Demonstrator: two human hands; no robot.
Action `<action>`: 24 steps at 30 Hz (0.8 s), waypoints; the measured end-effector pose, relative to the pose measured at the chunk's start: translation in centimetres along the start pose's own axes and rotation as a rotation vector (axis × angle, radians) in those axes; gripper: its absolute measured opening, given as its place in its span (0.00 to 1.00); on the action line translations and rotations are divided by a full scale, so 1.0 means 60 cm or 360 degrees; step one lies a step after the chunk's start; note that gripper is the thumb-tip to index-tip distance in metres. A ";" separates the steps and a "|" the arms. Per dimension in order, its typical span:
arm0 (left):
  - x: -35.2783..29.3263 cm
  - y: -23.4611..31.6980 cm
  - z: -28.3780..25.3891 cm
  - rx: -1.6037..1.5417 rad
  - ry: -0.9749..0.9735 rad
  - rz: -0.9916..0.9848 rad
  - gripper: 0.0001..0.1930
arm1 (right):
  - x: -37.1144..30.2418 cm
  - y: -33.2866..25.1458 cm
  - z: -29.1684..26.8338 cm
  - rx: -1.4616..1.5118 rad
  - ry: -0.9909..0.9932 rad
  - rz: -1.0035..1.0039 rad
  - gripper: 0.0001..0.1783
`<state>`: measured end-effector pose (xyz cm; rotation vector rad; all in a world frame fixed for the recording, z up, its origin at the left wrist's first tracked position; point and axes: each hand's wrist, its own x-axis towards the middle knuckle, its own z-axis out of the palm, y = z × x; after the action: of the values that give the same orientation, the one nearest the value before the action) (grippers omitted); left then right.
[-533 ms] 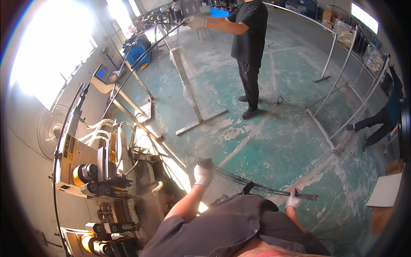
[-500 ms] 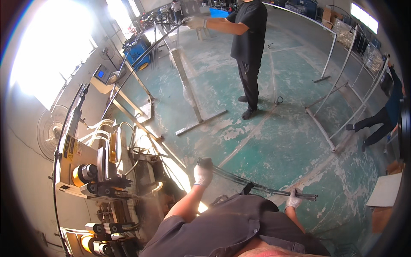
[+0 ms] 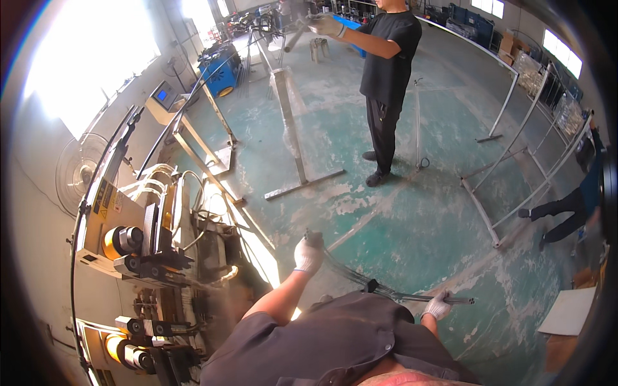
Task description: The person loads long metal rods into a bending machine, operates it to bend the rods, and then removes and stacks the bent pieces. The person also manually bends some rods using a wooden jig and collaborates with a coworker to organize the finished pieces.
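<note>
The white-gloved left hand (image 3: 308,255) and right hand (image 3: 438,307) gripped a bundle of long, thin, dark rods (image 3: 402,295). Grasps near opposite ends presumably balanced its length.

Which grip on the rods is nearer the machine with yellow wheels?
The left grip, higher in the picture. It holds the rods by the end nearer the machine; the right grip is near their other end.
</note>
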<state>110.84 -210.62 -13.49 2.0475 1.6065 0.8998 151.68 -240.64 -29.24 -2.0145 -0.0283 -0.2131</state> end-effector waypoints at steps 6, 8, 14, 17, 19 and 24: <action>0.010 -0.003 -0.002 0.0146 -0.0166 -0.0176 0.08 | 0.026 0.026 0.014 0.0075 -0.0239 0.0000 0.14; 0.012 0.010 -0.007 0.0208 -0.0218 -0.0159 0.08 | 0.032 0.025 0.013 0.0051 -0.0233 0.0069 0.15; -0.009 0.033 -0.037 -0.0200 0.0002 -0.0226 0.11 | 0.024 -0.007 0.013 0.0055 -0.0237 0.0068 0.18; -0.009 0.027 -0.025 -0.0258 -0.0087 -0.0302 0.12 | 0.033 0.006 0.014 0.0201 -0.0188 0.0095 0.20; -0.007 0.029 -0.022 -0.0254 -0.0128 -0.0281 0.11 | 0.043 0.012 0.010 0.0213 -0.0157 0.0148 0.21; -0.021 0.000 -0.019 -0.0285 0.0001 -0.0312 0.12 | -0.019 -0.082 -0.004 0.0143 -0.0258 0.0335 0.23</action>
<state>109.88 -211.95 -12.95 1.7363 1.6294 0.9358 149.99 -238.61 -24.90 -1.9247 0.0708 0.0840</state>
